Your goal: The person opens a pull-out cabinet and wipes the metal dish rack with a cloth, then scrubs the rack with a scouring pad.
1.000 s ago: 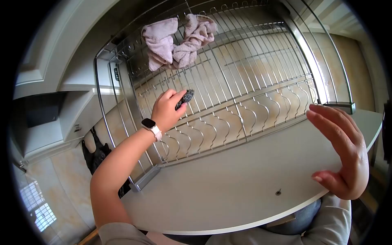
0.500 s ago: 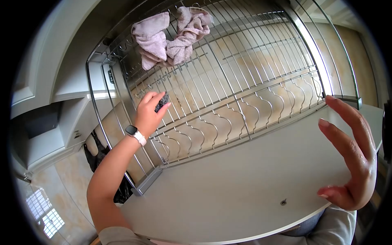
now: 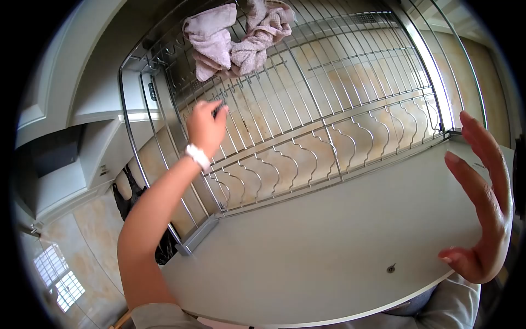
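My left hand, a white watch band on its wrist, is closed over the left part of the wire rack. A dark steel wool scrubber is pinched in its fingers; only a small bit shows. The fingertips are close to the rack's wires, but I cannot tell whether the scrubber touches them. Just beyond lies a crumpled pink cloth on the back of the rack. At the right, my right hand is spread with nothing in it, over the right end of the pale drawer front.
Metal side rails bound the pull-out rack, with a row of wavy wire dividers along its front. At the left are an open cabinet and a black plastic bag. A small metal fitting sits on the drawer front.
My left hand has moved up and slightly right along the rack, turning so the scrubber is mostly hidden. The view has shifted a little; my right hand stays spread.
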`<state>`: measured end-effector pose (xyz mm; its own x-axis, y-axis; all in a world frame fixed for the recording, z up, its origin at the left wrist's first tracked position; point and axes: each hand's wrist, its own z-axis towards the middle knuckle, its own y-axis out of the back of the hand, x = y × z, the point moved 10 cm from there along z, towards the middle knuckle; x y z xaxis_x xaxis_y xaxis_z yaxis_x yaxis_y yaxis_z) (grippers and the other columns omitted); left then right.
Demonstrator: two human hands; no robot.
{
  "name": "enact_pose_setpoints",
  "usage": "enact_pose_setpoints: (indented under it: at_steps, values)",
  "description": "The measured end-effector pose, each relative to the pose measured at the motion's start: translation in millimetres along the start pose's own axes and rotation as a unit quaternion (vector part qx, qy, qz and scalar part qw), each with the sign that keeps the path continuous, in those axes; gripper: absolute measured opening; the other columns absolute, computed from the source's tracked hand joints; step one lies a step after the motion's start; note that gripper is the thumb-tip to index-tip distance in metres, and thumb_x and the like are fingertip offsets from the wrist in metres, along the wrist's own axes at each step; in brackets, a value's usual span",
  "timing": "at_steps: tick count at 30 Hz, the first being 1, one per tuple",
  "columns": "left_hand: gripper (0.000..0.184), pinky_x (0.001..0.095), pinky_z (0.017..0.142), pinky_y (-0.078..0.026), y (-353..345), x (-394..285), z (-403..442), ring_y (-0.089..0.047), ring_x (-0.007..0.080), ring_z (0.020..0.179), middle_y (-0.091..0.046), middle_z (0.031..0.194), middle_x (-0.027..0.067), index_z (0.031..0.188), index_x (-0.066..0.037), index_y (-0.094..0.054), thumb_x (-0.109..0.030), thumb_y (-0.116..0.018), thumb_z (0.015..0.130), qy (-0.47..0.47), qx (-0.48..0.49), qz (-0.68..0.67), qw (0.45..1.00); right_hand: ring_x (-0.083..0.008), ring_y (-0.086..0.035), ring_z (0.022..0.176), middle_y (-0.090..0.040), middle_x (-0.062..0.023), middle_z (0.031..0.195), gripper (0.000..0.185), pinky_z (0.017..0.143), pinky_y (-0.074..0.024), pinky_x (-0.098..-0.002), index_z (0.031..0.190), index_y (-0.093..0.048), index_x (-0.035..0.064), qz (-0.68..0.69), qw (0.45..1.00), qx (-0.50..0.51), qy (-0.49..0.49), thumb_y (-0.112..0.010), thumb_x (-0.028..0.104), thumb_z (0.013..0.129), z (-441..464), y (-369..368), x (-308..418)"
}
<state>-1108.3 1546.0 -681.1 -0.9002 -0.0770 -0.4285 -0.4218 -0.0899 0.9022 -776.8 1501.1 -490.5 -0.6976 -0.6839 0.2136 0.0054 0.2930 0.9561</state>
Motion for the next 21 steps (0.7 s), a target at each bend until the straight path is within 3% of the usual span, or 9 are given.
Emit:
enact_pose_setpoints:
  at_steps: [3, 5, 7, 11, 13, 15, 17, 21]
  values:
    - [0.021, 0.0396, 0.062, -0.044, -3, -3, -5, -0.055, 0.0327, 0.068, -0.057, 0.075, 0.0159, 0.077, 0.0, -0.063, -0.021, -0.062, 0.075, 0.02, -0.018, 0.019, 0.999, -0.0432, -0.035, 0.121, -0.033, -0.0245, 0.133, 0.076, 0.092, -0.0336, -0.0587, 0.125, -0.047, 0.014, -0.015, 1.0, -0.016, -0.002, -0.043, 0.068, 0.071, -1, -1, -3]
    - [0.02, 0.0413, 0.061, -0.043, -17, -16, -37, -0.055, 0.0334, 0.068, -0.056, 0.073, 0.0154, 0.075, -0.001, -0.063, -0.021, -0.061, 0.076, 0.018, 0.088, 0.069, 0.994, -0.0433, -0.035, 0.121, -0.032, -0.0244, 0.133, 0.076, 0.092, -0.0335, -0.0589, 0.125, -0.047, 0.0142, -0.008, 1.0, -0.017, 0.006, -0.043, 0.068, 0.071, -1, -1, -1]
    - [0.02, 0.0413, 0.059, -0.042, -16, -27, -54, -0.054, 0.0329, 0.064, -0.055, 0.071, 0.0144, 0.073, 0.0, -0.062, -0.02, -0.06, 0.077, -0.029, 0.089, 0.011, 0.996, -0.0433, -0.035, 0.121, -0.032, -0.0244, 0.134, 0.077, 0.091, -0.0335, -0.059, 0.125, -0.046, 0.0144, -0.008, 1.0, -0.021, 0.009, -0.043, 0.068, 0.071, -1, 0, 0]
    - [0.022, 0.0409, 0.06, -0.042, -3, -2, -14, -0.053, 0.0343, 0.065, -0.055, 0.068, 0.016, 0.069, 0.001, -0.06, -0.02, -0.061, 0.077, 0.037, -0.003, -0.004, 0.999, -0.043, -0.035, 0.121, -0.032, -0.0243, 0.134, 0.077, 0.091, -0.0335, -0.0588, 0.126, -0.046, 0.0145, -0.025, 1.0, -0.019, 0.004, -0.043, 0.068, 0.071, -1, 2, -2]
    - [0.022, 0.0408, 0.06, -0.042, -10, -6, -20, -0.053, 0.0348, 0.065, -0.056, 0.068, 0.0168, 0.068, 0.001, -0.06, -0.02, -0.062, 0.076, 0.057, 0.004, -0.002, 0.998, -0.0429, -0.035, 0.121, -0.031, -0.0244, 0.134, 0.077, 0.092, -0.0335, -0.0587, 0.126, -0.046, 0.0145, -0.028, 0.999, -0.021, 0.001, -0.043, 0.068, 0.071, 0, 3, -2]
    - [0.023, 0.0411, 0.06, -0.042, -29, 0, -53, -0.053, 0.0347, 0.067, -0.056, 0.069, 0.0181, 0.069, 0.001, -0.06, -0.021, -0.062, 0.075, 0.144, 0.131, -0.002, 0.981, -0.0429, -0.035, 0.121, -0.031, -0.0245, 0.134, 0.076, 0.092, -0.0335, -0.0586, 0.126, -0.046, 0.0145, -0.02, 0.999, -0.027, 0.002, -0.043, 0.068, 0.071, -2, 6, -2]
    - [0.027, 0.0414, 0.056, -0.041, -20, -6, -58, -0.054, 0.0343, 0.061, -0.055, 0.063, 0.0182, 0.064, 0.002, -0.056, -0.023, -0.061, 0.075, 0.116, 0.073, -0.034, 0.99, -0.0428, -0.034, 0.121, -0.031, -0.0243, 0.134, 0.076, 0.092, -0.0334, -0.0588, 0.126, -0.046, 0.0145, -0.04, 0.999, -0.011, 0.002, -0.044, 0.067, 0.071, -5, 1, -4]
    - [0.03, 0.0413, 0.053, -0.041, -11, 0, -15, -0.054, 0.0333, 0.054, -0.052, 0.053, 0.0169, 0.061, 0.001, -0.055, -0.024, -0.059, 0.077, 0.214, 0.078, 0.002, 0.974, -0.0425, -0.033, 0.122, -0.03, -0.0237, 0.135, 0.077, 0.092, -0.0331, -0.0589, 0.126, -0.045, 0.0145, -0.049, 0.999, -0.003, 0.001, -0.044, 0.067, 0.071, -8, -2, -7]
